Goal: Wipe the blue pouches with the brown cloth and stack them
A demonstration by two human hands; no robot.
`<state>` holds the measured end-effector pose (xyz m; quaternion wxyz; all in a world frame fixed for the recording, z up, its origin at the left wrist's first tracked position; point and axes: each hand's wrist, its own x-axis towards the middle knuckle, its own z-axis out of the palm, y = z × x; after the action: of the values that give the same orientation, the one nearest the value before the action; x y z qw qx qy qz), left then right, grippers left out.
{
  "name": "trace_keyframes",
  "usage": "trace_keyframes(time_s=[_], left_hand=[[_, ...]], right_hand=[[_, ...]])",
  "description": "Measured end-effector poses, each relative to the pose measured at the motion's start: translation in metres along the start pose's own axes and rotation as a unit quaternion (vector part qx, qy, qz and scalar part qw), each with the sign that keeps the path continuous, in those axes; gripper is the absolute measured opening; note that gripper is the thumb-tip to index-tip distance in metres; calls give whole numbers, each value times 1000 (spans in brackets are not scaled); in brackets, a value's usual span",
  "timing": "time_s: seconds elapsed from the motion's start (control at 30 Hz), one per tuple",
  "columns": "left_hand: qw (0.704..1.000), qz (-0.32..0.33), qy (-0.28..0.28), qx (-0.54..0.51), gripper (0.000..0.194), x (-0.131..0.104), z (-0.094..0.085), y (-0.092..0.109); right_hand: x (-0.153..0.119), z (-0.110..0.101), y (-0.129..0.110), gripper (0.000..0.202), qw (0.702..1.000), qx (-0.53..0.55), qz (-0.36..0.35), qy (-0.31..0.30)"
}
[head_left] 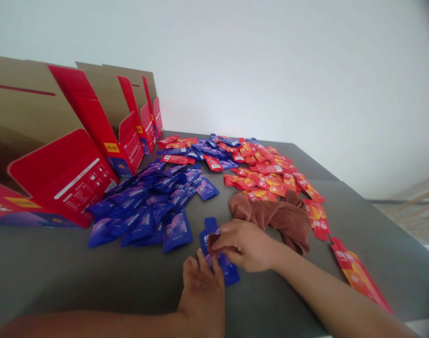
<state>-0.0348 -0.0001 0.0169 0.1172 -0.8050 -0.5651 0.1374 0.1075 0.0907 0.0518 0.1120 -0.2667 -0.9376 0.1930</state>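
Note:
A blue pouch (231, 273) lies flat on the grey table, directly in front of me. Fingers of my left hand (202, 284) rest stretched out on its lower left part, against the table. My right hand (248, 244) is closed in a pinch on a small piece of brown cloth (212, 244), which touches the pouch's printed face. Part of the pouch is hidden under both hands. Just beyond my right wrist a larger crumpled brown cloth (288, 220) lies on the table.
Left of the hands spreads a heap of blue pouches (140, 211). Red-orange pouches (271, 180) lie along the right, some mixed with blue ones at the back. One red-orange pouch (357, 272) lies near the right edge. Several open red boxes (70, 183) stand at left.

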Motion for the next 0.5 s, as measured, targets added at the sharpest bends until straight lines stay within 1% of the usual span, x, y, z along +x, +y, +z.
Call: trace_keyframes(time_s=[0.03,0.1,0.17,0.2,0.27,0.37,0.4,0.43,0.5], left_hand=[[1000,-7,-13,5,52,0,-1,0],[999,-24,-27,18,52,1,-3,0],[999,-26,-12,28,52,1,-3,2],[999,-15,5,28,51,1,-2,3],[1000,-16,14,15,51,1,2,5],[998,-68,-7,-12,52,2,8,8],[997,-73,-8,-18,52,1,9,8],[998,-65,-3,-21,52,1,9,8],[999,-25,14,-19,52,0,8,5]], right_hand=[[1,1,-1,22,1000,-1,2,-4],[1,1,3,22,999,-12,32,4],[0,1,11,23,997,-23,67,17],[0,1,15,23,996,-26,79,21],[-1,0,21,24,995,-31,88,28],[-1,-1,18,24,996,-31,72,46],[-1,0,15,24,997,-25,58,47],[-1,0,10,24,998,-19,40,41],[0,1,3,23,1000,-9,6,14]])
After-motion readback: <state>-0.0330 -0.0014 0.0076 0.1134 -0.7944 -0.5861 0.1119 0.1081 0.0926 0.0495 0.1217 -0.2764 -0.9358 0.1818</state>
